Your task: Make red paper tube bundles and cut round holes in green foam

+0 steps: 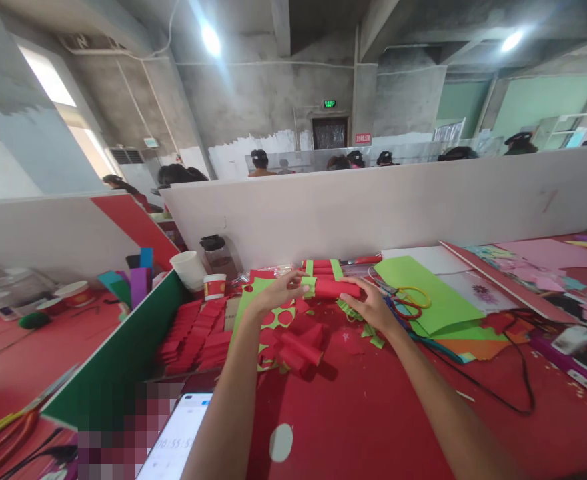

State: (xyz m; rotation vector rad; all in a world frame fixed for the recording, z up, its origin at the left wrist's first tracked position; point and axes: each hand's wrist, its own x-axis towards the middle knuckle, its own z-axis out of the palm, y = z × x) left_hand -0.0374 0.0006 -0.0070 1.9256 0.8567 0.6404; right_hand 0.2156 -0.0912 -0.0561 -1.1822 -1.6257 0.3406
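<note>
A red paper roll [332,288] with a light green band at its left end lies crosswise between my two hands, a little above the table. The fingers of my left hand [284,291] close on the green-banded end. My right hand [371,305] grips the other end between thumb and fingers. Just behind are finished-looking red rolls with green bands [322,268], side by side. Loose red rolls [301,348] lie in front of my hands. Beneath my left hand is a light green sheet with round holes [268,319].
Stacked red paper strips [193,337] sit at left beside a green divider [118,360]. Paper cups [215,287] and a lidded jar [216,253] stand behind. Scissors [413,301] rest on green sheets [443,300] at right. A phone [178,433] lies near my left forearm.
</note>
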